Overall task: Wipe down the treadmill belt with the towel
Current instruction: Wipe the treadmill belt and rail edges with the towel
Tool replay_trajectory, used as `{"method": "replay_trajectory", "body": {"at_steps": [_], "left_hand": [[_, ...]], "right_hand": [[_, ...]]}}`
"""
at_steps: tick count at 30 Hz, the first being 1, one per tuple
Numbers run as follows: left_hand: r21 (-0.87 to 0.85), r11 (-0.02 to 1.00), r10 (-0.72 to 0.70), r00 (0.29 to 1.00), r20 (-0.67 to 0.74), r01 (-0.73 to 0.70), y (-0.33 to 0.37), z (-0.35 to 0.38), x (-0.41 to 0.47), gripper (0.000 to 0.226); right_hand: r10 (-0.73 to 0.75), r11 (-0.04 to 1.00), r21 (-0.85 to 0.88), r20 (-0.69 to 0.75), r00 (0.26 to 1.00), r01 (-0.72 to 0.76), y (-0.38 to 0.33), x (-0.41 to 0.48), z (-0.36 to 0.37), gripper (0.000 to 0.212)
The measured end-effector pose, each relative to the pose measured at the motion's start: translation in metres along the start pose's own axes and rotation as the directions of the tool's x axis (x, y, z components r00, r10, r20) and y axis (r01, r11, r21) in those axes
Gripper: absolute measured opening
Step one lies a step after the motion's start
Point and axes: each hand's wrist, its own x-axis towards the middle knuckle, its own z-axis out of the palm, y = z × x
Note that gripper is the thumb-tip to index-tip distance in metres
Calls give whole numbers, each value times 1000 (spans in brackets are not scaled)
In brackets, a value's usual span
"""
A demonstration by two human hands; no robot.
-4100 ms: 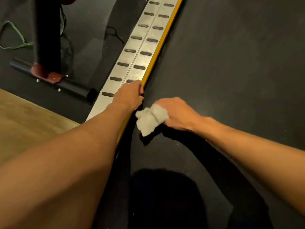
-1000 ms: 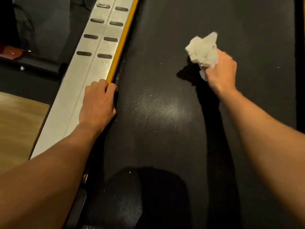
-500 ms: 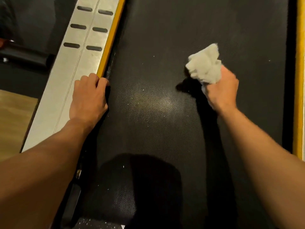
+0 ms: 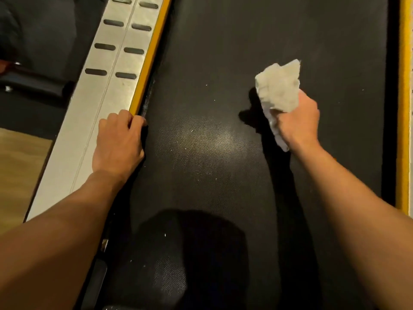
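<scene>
The black treadmill belt fills the middle of the view, with a pale sheen patch and small white specks near its centre. My right hand grips a crumpled white towel over the right half of the belt; the towel sticks up out of my fist and casts a shadow on the belt to its left. Whether the towel touches the belt I cannot tell. My left hand rests on the left side rail, fingers curled over its yellow inner edge.
The silver left rail has dark oval grip pads and a yellow strip along the belt. Another yellow strip runs along the belt's right edge. Wooden floor lies at far left, beside a dark tube. My head's shadow falls on the near belt.
Since four seconds ago my right hand carried the towel from the belt's left edge to its right half. Over the last second it drew slightly nearer. My left hand stays on the rail.
</scene>
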Motion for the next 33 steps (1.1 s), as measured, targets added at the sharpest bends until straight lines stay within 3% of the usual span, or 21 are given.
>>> {"method": "replay_trajectory", "body": {"at_steps": [2,4,6,8,9,11,13,16,19,22,25,27,31,32,33], "left_hand": [[-11,1000,-8,1000,8,8,1,-1,1,53],[-6,1000,-10,1000,10,10,1,0,1,53],[3,1000,-4,1000,11,4,0,0,0,53],[9,1000,9,1000,5,-9,0,0,1,52],[13,1000,9,1000,7,-9,0,0,0,52],[15,1000,6,1000,13,-6,0,0,0,53],[9,1000,0,1000,21,0,0,0,1,53],[14,1000,9,1000,18,-9,-1,0,2,53],[18,1000,-1,1000,30,0,-2,1,1,54],[38,999,12,999,35,-14,0,1,2,54],[37,999,10,1000,19,-11,-1,2,1,54],[23,1000,3,1000,9,-4,-1,2,2,50],[17,1000,13,1000,-18,-13,-1,3,4,41],[19,1000,14,1000,-19,-13,-1,3,3,40],[18,1000,11,1000,-15,-11,-1,2,3,41]], "right_hand": [[-62,978,-196,58,996,72,-4,7,16,18],[-210,918,-305,174,962,256,-12,-15,35,24],[-318,872,-250,364,875,421,-21,-51,52,20],[-386,865,-89,509,769,494,-29,-75,56,22],[-428,861,-34,490,759,508,-31,-74,52,26],[-484,865,0,259,836,501,-27,-42,44,34],[-310,950,11,-36,950,311,-27,10,26,26],[-11,1000,-3,-250,968,11,-12,79,6,21],[20,950,-302,-181,983,-75,2,100,16,24],[-169,873,-454,58,984,177,-20,82,44,26],[-395,778,-381,323,860,500,-56,36,74,20],[-483,718,-294,442,756,631,-66,-2,85,17],[-575,711,45,612,543,701,-58,-56,74,12],[-599,707,85,599,531,702,-58,-58,69,14],[-625,701,61,531,572,710,-59,-50,66,17]]}}
